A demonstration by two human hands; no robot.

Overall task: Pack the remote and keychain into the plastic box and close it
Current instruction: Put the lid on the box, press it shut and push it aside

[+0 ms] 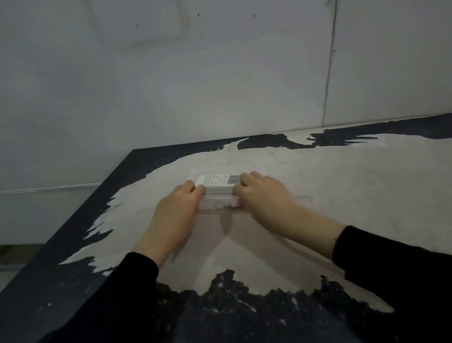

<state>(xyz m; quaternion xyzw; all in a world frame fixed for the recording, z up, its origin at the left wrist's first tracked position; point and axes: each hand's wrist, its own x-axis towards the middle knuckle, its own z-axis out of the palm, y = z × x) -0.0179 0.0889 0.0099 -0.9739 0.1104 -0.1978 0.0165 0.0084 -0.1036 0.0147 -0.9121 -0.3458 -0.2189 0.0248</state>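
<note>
In the head view, the plastic box [219, 191] sits on the worn table [330, 189] between the 2 hands, left hand [178, 212] and right hand [262, 198] clasping its ends with the labelled lid apparently down, so packing looks nearly finished, though remote and keychain are unseen.

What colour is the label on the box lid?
White with small dark print and a barcode patch, on the plastic box lid; the head view shows it.
</note>
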